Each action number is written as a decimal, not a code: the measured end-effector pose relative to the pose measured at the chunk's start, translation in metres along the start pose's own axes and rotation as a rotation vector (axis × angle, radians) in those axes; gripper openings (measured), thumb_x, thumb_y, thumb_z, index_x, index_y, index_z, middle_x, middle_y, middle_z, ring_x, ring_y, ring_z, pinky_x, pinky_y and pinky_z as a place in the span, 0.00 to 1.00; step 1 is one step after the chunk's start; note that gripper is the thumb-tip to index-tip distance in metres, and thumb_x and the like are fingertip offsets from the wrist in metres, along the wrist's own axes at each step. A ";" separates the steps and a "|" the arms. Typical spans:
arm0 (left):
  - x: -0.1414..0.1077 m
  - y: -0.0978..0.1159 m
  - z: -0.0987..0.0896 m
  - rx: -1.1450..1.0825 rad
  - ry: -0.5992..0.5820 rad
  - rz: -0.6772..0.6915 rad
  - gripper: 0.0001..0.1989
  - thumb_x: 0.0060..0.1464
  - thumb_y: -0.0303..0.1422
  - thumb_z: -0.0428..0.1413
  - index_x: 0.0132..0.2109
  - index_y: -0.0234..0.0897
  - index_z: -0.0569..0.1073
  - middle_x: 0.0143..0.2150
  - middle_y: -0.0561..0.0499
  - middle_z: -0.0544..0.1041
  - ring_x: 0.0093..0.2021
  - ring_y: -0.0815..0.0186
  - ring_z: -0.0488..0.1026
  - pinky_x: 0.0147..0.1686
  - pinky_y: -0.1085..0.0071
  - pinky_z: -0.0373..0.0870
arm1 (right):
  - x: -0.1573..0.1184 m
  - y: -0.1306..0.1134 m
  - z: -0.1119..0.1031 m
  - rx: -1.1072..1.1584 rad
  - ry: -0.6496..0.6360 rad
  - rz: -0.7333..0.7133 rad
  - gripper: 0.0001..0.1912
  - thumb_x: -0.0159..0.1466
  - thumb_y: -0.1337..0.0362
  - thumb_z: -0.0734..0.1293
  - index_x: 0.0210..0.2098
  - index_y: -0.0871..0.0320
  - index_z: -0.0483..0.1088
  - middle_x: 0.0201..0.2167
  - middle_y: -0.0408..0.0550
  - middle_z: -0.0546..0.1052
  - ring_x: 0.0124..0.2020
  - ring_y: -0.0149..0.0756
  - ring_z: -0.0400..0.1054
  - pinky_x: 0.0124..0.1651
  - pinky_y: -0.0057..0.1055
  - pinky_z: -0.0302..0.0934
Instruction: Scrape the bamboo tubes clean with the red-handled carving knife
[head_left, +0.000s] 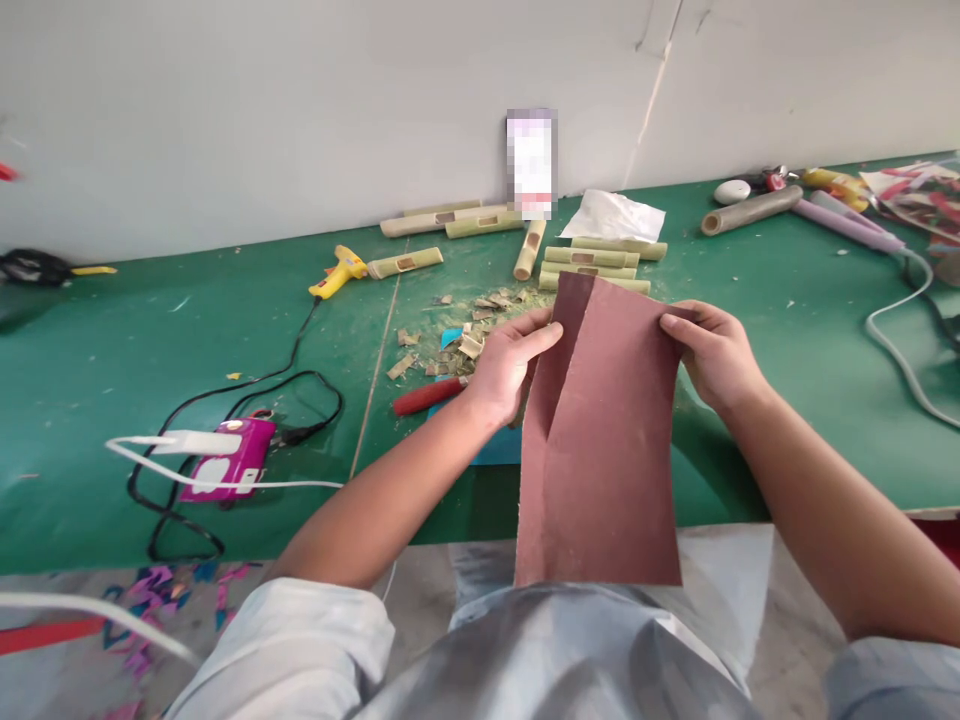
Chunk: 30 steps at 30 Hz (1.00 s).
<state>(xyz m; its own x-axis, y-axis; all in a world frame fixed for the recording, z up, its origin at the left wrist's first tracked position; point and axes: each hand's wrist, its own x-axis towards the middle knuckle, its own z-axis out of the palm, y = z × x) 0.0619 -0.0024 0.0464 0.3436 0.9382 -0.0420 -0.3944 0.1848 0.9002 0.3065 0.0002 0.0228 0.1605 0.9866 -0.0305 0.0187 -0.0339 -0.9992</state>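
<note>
Head camera view: a reddish-brown sandpaper sheet (611,430), creased along its left side, hangs between the person's hands at the near edge of a green-topped workbench (112,350). The left hand (511,360) pinches its upper left edge, thumb on the near face; the right hand (709,345) grips near the upper right corner, thumb likewise in front. The sheet blocks part of the bench from view. Just beside the left hand lie bamboo scraps (405,366) and a red-handled tool (429,396), its far end hidden by the wrist. Beyond, bamboo tubes (619,260), several with cut openings, lie near crumpled white paper (613,216). At left, a yellow glue gun (341,273) trails a black cord (262,375) near a magenta power strip (255,445). At right, a darker tube (752,211) rests near a lilac appliance (847,222) with a white cable (885,345).
</note>
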 end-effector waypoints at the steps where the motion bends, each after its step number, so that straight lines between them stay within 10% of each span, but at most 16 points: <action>1: 0.000 -0.001 0.001 -0.019 -0.004 -0.026 0.14 0.49 0.38 0.63 0.43 0.38 0.77 0.38 0.47 0.81 0.36 0.58 0.79 0.38 0.61 0.75 | 0.000 0.000 0.000 0.024 -0.007 0.006 0.10 0.52 0.54 0.73 0.32 0.49 0.74 0.34 0.43 0.78 0.37 0.40 0.71 0.48 0.41 0.65; 7: 0.002 -0.003 0.001 0.058 0.134 0.037 0.12 0.49 0.42 0.63 0.36 0.39 0.74 0.32 0.52 0.79 0.33 0.63 0.78 0.35 0.64 0.75 | 0.000 -0.004 0.001 0.080 -0.021 0.055 0.13 0.53 0.51 0.72 0.36 0.49 0.74 0.37 0.44 0.79 0.39 0.42 0.72 0.46 0.41 0.66; 15: 0.008 0.001 -0.013 0.142 0.443 0.345 0.12 0.54 0.43 0.60 0.36 0.39 0.72 0.36 0.54 0.77 0.38 0.68 0.75 0.42 0.69 0.72 | -0.012 -0.005 0.005 0.019 -0.374 0.248 0.20 0.53 0.47 0.72 0.38 0.53 0.76 0.39 0.50 0.81 0.41 0.48 0.75 0.46 0.43 0.69; 24: 0.003 -0.011 -0.001 0.185 0.322 0.244 0.16 0.52 0.46 0.62 0.35 0.37 0.74 0.30 0.54 0.74 0.30 0.71 0.71 0.33 0.72 0.69 | -0.017 -0.010 0.013 0.025 0.059 0.010 0.14 0.57 0.49 0.69 0.39 0.48 0.72 0.43 0.44 0.80 0.44 0.47 0.74 0.41 0.42 0.69; 30: -0.002 -0.010 0.002 0.206 0.283 0.197 0.14 0.49 0.43 0.63 0.36 0.37 0.75 0.31 0.53 0.75 0.31 0.70 0.71 0.35 0.72 0.69 | -0.016 -0.007 0.010 -0.003 0.100 -0.010 0.15 0.58 0.48 0.67 0.39 0.48 0.70 0.44 0.45 0.80 0.45 0.48 0.74 0.40 0.41 0.68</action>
<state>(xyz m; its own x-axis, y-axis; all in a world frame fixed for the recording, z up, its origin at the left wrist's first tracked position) 0.0674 -0.0065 0.0380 0.0189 0.9987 0.0479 -0.2399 -0.0420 0.9699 0.2935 -0.0142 0.0304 0.2580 0.9660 -0.0175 0.0234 -0.0244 -0.9994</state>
